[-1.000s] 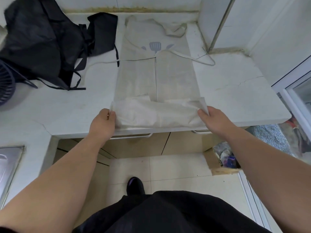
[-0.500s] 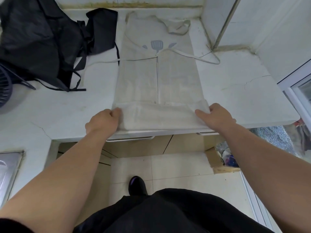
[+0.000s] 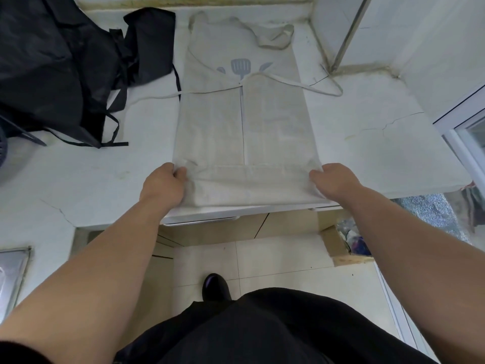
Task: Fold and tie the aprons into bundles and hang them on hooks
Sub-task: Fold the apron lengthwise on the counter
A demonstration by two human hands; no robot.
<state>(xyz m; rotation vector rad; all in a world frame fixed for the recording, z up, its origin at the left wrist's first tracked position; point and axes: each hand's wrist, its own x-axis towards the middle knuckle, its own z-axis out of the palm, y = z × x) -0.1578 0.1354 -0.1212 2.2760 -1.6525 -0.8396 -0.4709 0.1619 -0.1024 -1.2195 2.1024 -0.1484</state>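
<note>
A beige apron with a blue spatula print lies lengthwise on the white counter, its sides folded in to a centre seam. Its near end is turned over into a flat band at the counter's front edge. My left hand grips the band's left corner with curled fingers. My right hand pinches the right corner. The apron's waist ties trail out to both sides, and its neck loop lies at the far end. A black apron is heaped at the back left.
A dark fan shows at the left edge. A steel sink sits low on the left. A cardboard box stands on the tiled floor under the counter. A white wall and metal post bound the counter's back right.
Both hands have rolled the apron's near end forward, away from me. The loose rumpled flap has flattened into a neat band, and the hands sit a little farther up the counter.
</note>
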